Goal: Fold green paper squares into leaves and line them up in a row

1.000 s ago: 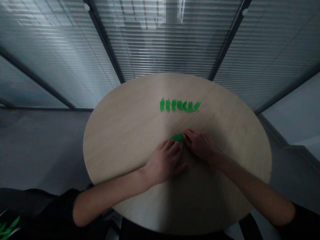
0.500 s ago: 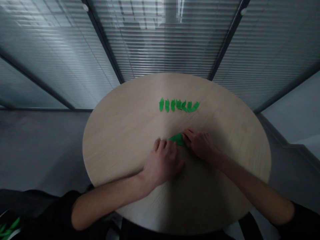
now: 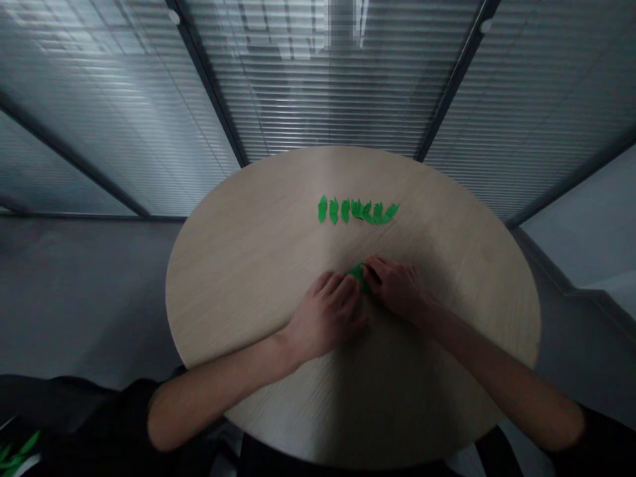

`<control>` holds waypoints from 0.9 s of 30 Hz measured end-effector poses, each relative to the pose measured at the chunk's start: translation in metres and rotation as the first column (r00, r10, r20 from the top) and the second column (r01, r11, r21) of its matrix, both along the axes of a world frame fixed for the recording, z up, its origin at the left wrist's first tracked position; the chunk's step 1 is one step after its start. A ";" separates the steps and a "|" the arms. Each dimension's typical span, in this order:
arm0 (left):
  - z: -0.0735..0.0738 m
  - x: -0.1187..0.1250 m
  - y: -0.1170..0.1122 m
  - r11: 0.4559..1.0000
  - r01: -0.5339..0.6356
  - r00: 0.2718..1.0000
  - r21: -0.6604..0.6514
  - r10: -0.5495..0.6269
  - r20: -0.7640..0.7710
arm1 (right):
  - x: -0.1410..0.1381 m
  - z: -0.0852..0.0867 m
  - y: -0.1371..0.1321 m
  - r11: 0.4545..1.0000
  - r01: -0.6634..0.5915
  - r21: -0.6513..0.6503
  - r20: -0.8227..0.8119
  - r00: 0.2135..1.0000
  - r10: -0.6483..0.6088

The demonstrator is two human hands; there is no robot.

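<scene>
Between my hands, a small piece of green paper (image 3: 356, 271) lies on the round wooden table (image 3: 238, 285), and most of it is hidden under my fingers. My right hand (image 3: 397, 288) is closed, with thumb and fingers gripping the paper's right side. From the left, my left hand (image 3: 325, 315) presses on the paper with curled fingers drawn together, its knuckles close to the right fingertips. Farther back stands a row of several small green folded paper pieces (image 3: 322, 209), pointed like leaves. Those at the right end lean and overlap.
A glass partition with blinds (image 3: 328, 112) runs behind the table's far edge. Black chair parts (image 3: 497, 450) show below the near edge. At the lower left corner are green leaf-like strips (image 3: 22, 450) beside something white.
My left hand has slid right and its fingers have curled in more, covering most of the green paper. My right hand stays almost in place, and the row of pieces is the same.
</scene>
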State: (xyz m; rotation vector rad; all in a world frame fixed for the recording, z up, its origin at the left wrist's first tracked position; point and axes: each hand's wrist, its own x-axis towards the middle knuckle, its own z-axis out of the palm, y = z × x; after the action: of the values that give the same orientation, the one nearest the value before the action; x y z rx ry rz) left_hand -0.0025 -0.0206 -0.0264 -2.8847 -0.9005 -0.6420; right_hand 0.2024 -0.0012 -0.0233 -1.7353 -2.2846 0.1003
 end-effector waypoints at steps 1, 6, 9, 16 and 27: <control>0.000 0.000 0.001 1.000 0.003 1.000 -0.016 -0.003 -0.003 | 0.000 0.000 0.000 1.000 0.007 -0.001 -0.005 1.000 -0.007; 0.002 0.000 0.000 0.997 -0.017 0.999 -0.081 0.014 -0.033 | 0.002 -0.002 0.001 0.999 0.040 -0.008 -0.097 0.994 -0.040; 0.002 -0.001 0.002 0.993 -0.037 0.999 -0.112 0.038 0.006 | 0.005 -0.003 0.004 0.998 0.035 -0.044 -0.282 0.958 -0.046; 0.008 -0.012 0.025 0.888 -0.086 0.907 -0.453 0.258 0.333 | 0.006 -0.001 0.010 0.973 -0.120 -0.196 -0.797 0.598 -0.087; 0.008 -0.005 0.033 0.590 0.203 0.757 -0.781 0.411 0.507 | 0.007 0.004 0.009 0.942 -0.212 -0.259 -0.831 0.546 -0.106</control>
State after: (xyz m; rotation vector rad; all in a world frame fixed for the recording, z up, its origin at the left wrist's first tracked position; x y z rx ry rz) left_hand -0.0076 0.0120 -0.0186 -3.2743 -1.9019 -1.7003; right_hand 0.2097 0.0076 -0.0197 -1.2675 -1.5986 1.1455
